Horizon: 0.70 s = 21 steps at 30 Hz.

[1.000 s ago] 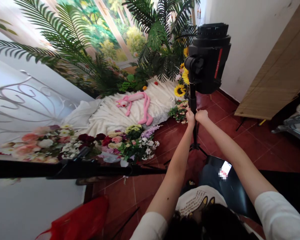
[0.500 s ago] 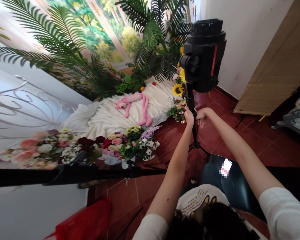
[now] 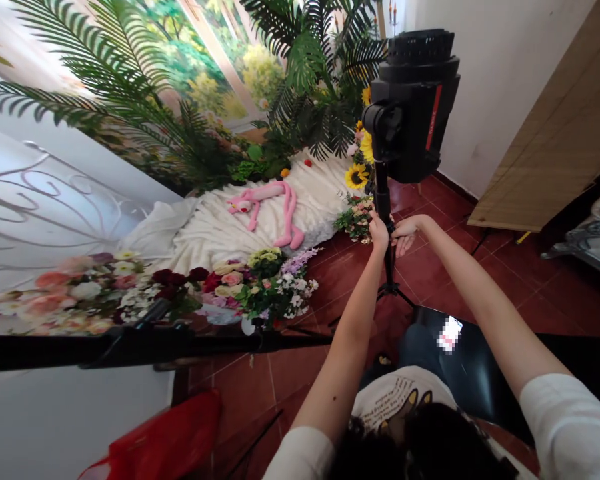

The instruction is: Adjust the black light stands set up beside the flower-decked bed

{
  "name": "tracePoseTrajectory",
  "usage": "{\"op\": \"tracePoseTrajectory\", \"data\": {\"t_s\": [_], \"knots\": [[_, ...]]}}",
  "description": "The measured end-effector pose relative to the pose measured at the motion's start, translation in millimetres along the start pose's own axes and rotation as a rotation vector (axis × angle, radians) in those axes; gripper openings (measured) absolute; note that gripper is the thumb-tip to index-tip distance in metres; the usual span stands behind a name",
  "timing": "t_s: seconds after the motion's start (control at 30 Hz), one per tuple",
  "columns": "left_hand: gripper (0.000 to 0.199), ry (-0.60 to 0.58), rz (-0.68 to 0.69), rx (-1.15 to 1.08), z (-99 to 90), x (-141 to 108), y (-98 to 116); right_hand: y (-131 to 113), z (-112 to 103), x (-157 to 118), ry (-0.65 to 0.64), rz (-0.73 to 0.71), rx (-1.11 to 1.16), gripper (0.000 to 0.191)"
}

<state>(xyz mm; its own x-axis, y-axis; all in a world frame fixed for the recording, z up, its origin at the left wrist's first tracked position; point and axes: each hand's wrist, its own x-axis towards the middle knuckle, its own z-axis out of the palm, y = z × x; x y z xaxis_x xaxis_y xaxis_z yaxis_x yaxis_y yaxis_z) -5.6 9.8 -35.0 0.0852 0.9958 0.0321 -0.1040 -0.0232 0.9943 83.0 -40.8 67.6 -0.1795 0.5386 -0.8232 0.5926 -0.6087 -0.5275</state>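
Observation:
A black studio light (image 3: 415, 113) with a red stripe sits on top of a black light stand (image 3: 381, 187). My left hand (image 3: 379, 233) is wrapped round the stand's pole below the lamp. Close beside it, my right hand (image 3: 406, 233) pinches at the stand's locking knob with thumb and forefinger, its other fingers hanging loosely; the knob is mostly hidden. The stand's tripod legs (image 3: 393, 290) rest on the red tiled floor.
A phone (image 3: 450, 333) lies on the black seat (image 3: 480, 380) by my leg. To the left are a pink plush toy (image 3: 267, 193) on a white fur cloth (image 3: 200, 230), and artificial flowers (image 3: 235, 283). A black pole (image 3: 205, 345) crosses the lower left. A tan panel (image 3: 535, 133) stands right.
The studio light appears slightly higher and further right. My right hand has turned a little at the knob; my left hand keeps its hold on the pole.

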Motion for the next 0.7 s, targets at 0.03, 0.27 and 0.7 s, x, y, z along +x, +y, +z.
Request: {"op": "tracePoseTrajectory", "data": {"t_s": [0.03,0.27,0.7], "knots": [[0.083,0.012,-0.025,-0.021,0.1,-1,3,1,1,0,-0.005,-0.012,-0.001,0.026],[0.05,-0.111,0.022,-0.076,-44.7,-45,-4,10,3,7,0.012,-0.088,0.04,0.02],[0.049,0.117,-0.729,0.409,-309.6,-253,-87,18,9,5,0.05,-0.175,0.057,0.026]]}}
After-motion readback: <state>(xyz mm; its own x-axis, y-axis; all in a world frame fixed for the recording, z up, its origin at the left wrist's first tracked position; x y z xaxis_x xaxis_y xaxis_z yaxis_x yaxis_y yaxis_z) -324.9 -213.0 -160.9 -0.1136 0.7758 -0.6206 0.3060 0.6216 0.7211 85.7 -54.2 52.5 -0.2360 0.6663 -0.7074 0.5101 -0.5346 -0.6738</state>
